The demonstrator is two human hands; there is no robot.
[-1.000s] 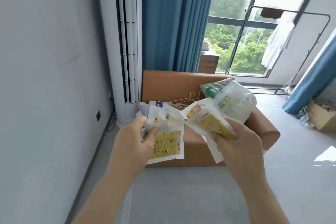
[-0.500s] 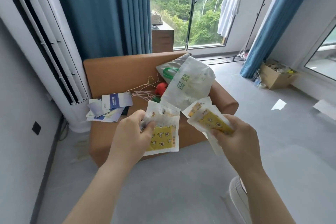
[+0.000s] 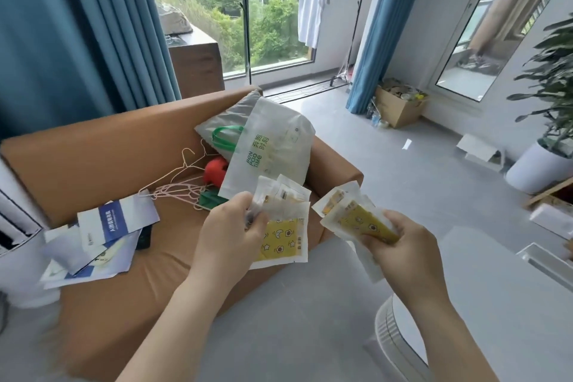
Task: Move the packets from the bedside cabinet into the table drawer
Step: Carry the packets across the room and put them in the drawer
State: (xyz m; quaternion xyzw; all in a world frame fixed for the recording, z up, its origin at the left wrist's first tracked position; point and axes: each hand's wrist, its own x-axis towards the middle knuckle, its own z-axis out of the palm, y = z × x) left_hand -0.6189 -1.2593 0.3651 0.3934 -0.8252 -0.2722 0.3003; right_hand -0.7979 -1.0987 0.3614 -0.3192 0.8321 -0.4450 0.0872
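My left hand (image 3: 231,236) grips a small stack of white packets (image 3: 285,226); the front one has a yellow patterned panel. A second bunch of white and yellow packets (image 3: 353,220) is pinched in my right hand (image 3: 403,245). Both hands hover at chest height in front of a brown sofa (image 3: 93,158). Neither the bedside cabinet nor the table drawer is in sight.
On the sofa lie blue and white leaflets (image 3: 102,232), wire hangers (image 3: 183,183), a red object (image 3: 215,172) and a white plastic bag (image 3: 273,152). A white fan (image 3: 393,338) stands low by my right arm. A cardboard box (image 3: 400,102) and a potted plant (image 3: 545,146) stand right.
The view has swung to the right, from the tall air conditioner and wall towards the window and the open floor. Both hands keep the same hold on their packets.
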